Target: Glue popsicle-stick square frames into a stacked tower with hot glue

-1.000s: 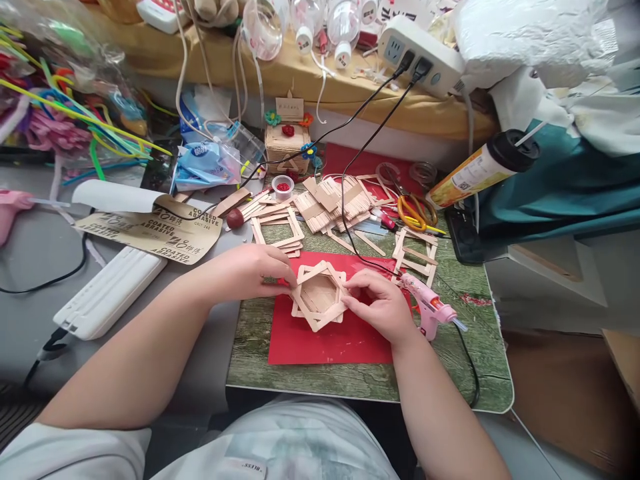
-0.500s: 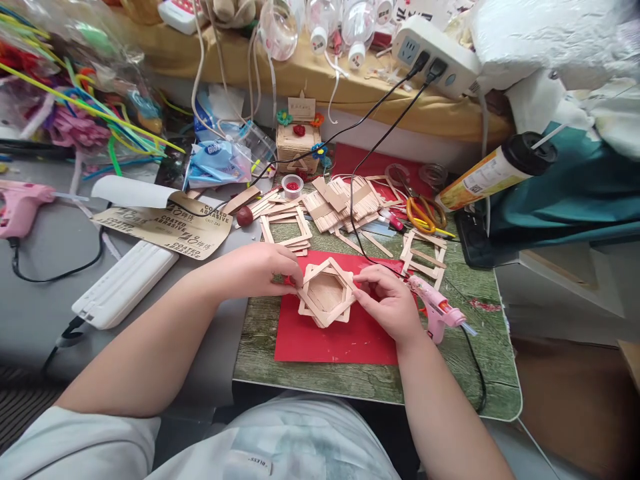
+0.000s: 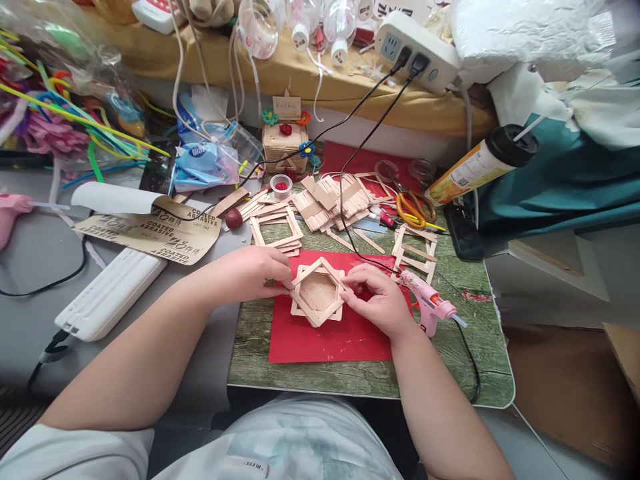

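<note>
Over a red sheet (image 3: pixel 320 345) sits a small popsicle-stick box (image 3: pixel 315 319), built of square frames stacked at turned angles around a wooden base. My left hand (image 3: pixel 253 277) pinches its left corner between thumb and fingers. At the right corner, my right hand (image 3: pixel 380 299) grips it the same way, with the other fingers curled. A pink hot glue gun (image 3: pixel 427 300) lies just right of my right hand. Behind the box are a stack of square stick frames (image 3: pixel 277 230) and another stick frame (image 3: pixel 416 250).
Loose popsicle sticks (image 3: pixel 345 200), scissors (image 3: pixel 417 208) and a small red-filled cup (image 3: pixel 281 187) lie behind. A black cord (image 3: pixel 345 163) crosses down to the glue gun. Sandpaper (image 3: pixel 150 233) rests at left; a drink cup (image 3: pixel 480 167) leans at right. A power strip (image 3: pixel 420 50) sits above.
The whole view has shifted slightly, moving the scene left. Both hands keep hold of the stick box, whose top frame appears turned a little against the one below.
</note>
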The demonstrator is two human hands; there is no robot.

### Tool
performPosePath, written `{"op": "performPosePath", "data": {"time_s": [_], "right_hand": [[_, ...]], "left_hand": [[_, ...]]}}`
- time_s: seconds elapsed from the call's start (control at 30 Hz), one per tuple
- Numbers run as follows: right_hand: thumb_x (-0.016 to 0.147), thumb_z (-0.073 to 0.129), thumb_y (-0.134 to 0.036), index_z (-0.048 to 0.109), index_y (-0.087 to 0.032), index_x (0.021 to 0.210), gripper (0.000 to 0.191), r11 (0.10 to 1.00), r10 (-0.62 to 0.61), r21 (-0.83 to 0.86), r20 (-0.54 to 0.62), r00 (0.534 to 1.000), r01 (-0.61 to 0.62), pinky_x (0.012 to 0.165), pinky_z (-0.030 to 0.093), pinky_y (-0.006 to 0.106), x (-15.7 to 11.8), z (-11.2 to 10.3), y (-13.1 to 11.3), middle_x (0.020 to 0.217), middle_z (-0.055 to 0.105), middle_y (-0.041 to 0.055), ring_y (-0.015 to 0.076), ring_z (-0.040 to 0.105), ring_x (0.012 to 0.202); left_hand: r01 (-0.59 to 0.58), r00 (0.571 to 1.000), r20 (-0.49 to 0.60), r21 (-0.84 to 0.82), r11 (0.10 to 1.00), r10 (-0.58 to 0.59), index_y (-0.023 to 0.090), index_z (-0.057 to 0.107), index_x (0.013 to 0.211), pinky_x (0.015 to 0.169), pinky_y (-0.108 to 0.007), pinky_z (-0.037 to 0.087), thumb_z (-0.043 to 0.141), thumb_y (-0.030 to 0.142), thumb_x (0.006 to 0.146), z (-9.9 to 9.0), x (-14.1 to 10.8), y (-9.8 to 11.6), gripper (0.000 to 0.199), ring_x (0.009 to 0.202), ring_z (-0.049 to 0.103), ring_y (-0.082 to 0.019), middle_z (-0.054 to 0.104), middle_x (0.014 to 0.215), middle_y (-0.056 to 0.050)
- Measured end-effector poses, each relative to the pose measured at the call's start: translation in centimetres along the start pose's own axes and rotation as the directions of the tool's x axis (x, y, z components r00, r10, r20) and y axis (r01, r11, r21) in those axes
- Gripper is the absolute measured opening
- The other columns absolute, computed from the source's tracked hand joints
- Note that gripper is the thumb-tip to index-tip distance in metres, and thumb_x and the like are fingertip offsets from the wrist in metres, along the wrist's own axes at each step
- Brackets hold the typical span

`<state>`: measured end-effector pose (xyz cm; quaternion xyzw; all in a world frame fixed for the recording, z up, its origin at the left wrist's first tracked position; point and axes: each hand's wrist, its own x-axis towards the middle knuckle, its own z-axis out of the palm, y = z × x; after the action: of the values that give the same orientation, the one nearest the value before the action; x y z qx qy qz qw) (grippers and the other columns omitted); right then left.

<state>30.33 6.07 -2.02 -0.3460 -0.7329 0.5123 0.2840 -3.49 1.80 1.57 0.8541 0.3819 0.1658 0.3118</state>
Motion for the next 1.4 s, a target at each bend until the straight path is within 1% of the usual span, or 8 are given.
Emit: {"op": "performPosePath", "data": {"time_s": [0.3,0.43,0.53,0.8,1.0,1.07,1.27,1.4], "right_hand": [[0.097,0.08,-0.04,0.078,-0.03,0.115,0.021,1.0,-0.003,-0.028,-0.002,1.0,0.003,0.073,0.054,0.038,0.1,-0.2,-0.2,0.105,0.07,0.0062,0.0219,0.064,0.086],[0.097,0.081,-0.039,0.076,-0.031,0.12,0.025,0.999,0.004,0.039,0.001,1.0,-0.004,0.081,0.057,0.039,0.1,-0.5,-0.4,0.116,0.069,0.0075,0.0234,0.066,0.096],[0.096,0.082,-0.04,0.076,-0.031,0.124,0.03,0.999,0.018,0.046,0.027,0.999,-0.019,0.084,0.059,0.04,0.1,-0.6,-0.6,0.119,0.068,0.008,0.0238,0.067,0.099],[0.094,0.082,-0.038,0.076,-0.032,0.13,0.037,0.997,-0.011,-0.075,0.048,0.999,0.014,0.08,0.057,0.04,0.2,-0.5,-0.6,0.112,0.071,0.0073,0.0241,0.065,0.094],[0.095,0.083,-0.041,0.078,-0.034,0.133,0.039,0.997,-0.006,-0.082,0.065,0.998,0.012,0.095,0.058,0.045,0.1,-0.8,-0.8,0.119,0.073,0.0077,0.0273,0.069,0.108],[0.093,0.086,-0.043,0.079,-0.035,0.133,0.041,0.999,0.009,-0.048,0.057,0.998,-0.007,0.093,0.06,0.045,0.1,-1.0,-0.9,0.121,0.073,0.0082,0.0271,0.071,0.106],[0.095,0.085,-0.04,0.087,-0.031,0.105,0.013,0.997,-0.06,-0.047,0.073,0.996,0.063,0.101,0.06,0.046,-0.2,-1.7,-1.4,0.112,0.077,0.0078,0.0274,0.075,0.108],[0.094,0.086,-0.038,0.087,-0.031,0.11,0.017,0.994,-0.068,-0.073,0.117,0.991,0.077,0.102,0.061,0.045,-0.2,-2.1,-1.5,0.115,0.078,0.0077,0.0266,0.076,0.108]], "left_hand": [[0.059,0.998,-0.001,0.017,0.998,-0.059,0.026,0.08,0.108,0.08,-0.027,0.052,0.072,0.03,0.099,-0.6,-0.1,0.9,0.013,0.092,0.072,-0.019,0.077,0.105,-0.005],[0.127,0.992,0.008,0.023,0.992,-0.127,0.028,0.076,0.119,0.073,-0.026,0.05,0.077,0.033,0.095,-0.7,-0.1,0.9,0.025,0.087,0.07,-0.018,0.076,0.104,-0.003],[0.091,0.996,-0.015,-0.006,0.996,-0.092,0.029,0.077,0.125,0.074,-0.026,0.051,0.077,0.034,0.095,-0.5,-0.1,0.8,0.03,0.088,0.072,-0.018,0.077,0.105,-0.003],[0.038,0.999,-0.038,0.004,0.999,-0.037,0.025,0.08,0.115,0.078,-0.028,0.053,0.068,0.037,0.105,0.1,0.1,0.6,0.02,0.092,0.074,-0.02,0.078,0.106,-0.007],[0.025,0.999,-0.024,0.013,1.0,-0.025,0.026,0.08,0.118,0.088,-0.03,0.057,0.065,0.039,0.107,0.0,0.1,0.4,0.022,0.1,0.075,-0.021,0.077,0.115,-0.008],[0.031,0.999,-0.02,0.02,0.999,-0.03,0.027,0.08,0.119,0.088,-0.03,0.057,0.066,0.04,0.106,0.0,0.0,0.4,0.023,0.101,0.075,-0.022,0.077,0.116,-0.008],[-0.011,0.999,-0.03,0.032,0.999,0.012,0.027,0.079,0.116,0.088,-0.03,0.058,0.065,0.035,0.106,-0.2,0.1,0.6,0.019,0.102,0.076,-0.022,0.078,0.116,-0.008],[-0.017,0.999,-0.032,0.027,0.999,0.018,0.028,0.08,0.117,0.09,-0.03,0.059,0.067,0.035,0.105,-0.1,0.1,0.4,0.019,0.104,0.076,-0.022,0.079,0.117,-0.008]]}}
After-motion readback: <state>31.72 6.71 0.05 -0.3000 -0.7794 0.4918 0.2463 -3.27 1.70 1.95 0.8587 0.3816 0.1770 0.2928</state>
